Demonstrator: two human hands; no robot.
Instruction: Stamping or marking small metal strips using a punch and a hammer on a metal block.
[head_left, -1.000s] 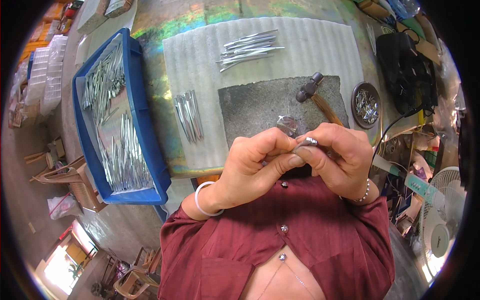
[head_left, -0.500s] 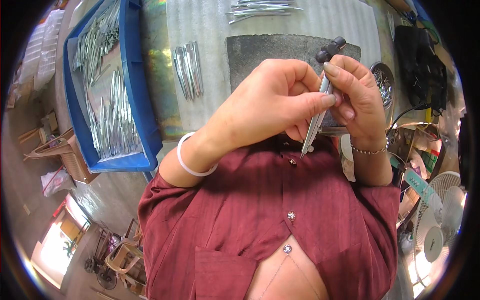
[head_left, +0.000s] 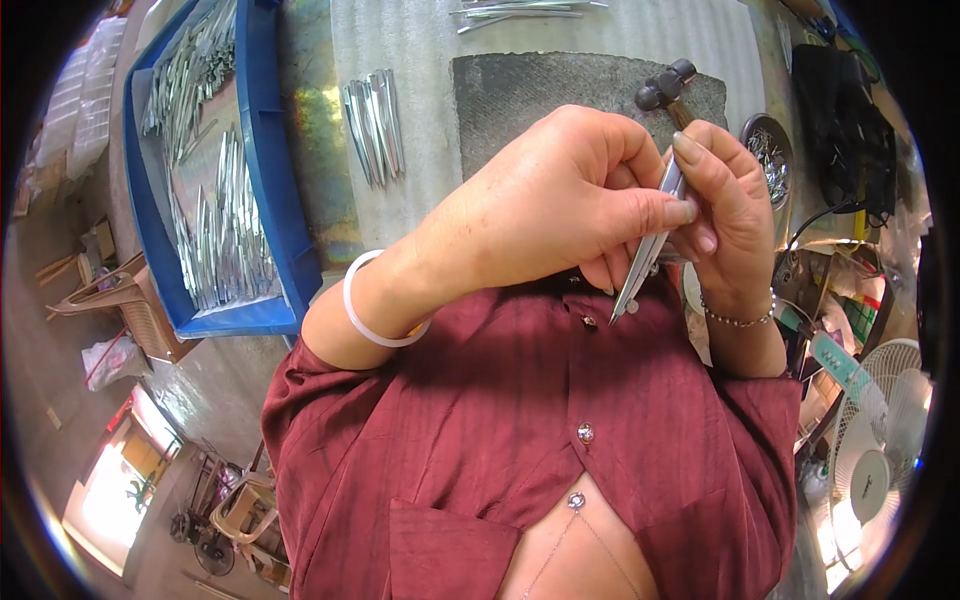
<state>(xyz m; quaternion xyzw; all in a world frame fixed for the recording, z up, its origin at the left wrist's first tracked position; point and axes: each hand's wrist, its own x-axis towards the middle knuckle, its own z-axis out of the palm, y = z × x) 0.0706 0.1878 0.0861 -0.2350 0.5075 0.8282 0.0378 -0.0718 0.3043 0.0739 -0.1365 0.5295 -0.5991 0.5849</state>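
Both my hands meet above the near edge of the bench, in front of my chest. Between them slants a slim silver drawing compass (head_left: 647,258), its pointed end down toward me and a small round screw near that tip. My left hand (head_left: 575,195) pinches its middle between thumb and fingers. My right hand (head_left: 738,185) grips the upper end, thumb along the metal, with the other fingers curled behind. Part of the compass is hidden by my fingers. Just beyond, a ball-peen hammer (head_left: 664,88) lies on a dark grey slab (head_left: 520,105), its wooden handle partly covered by my right hand.
A blue tray (head_left: 266,115) of silver metal strips stands at the left. One bundle of strips (head_left: 373,130) lies left of the slab, another bunch (head_left: 525,12) at the far side. A round bowl (head_left: 784,140) of small metal parts sits right. A white fan (head_left: 868,470) stands lower right.
My hands and the compass have shifted slightly right, and more of the hammer's handle shows. Both hands keep their hold. The bench appears a little higher in the view.
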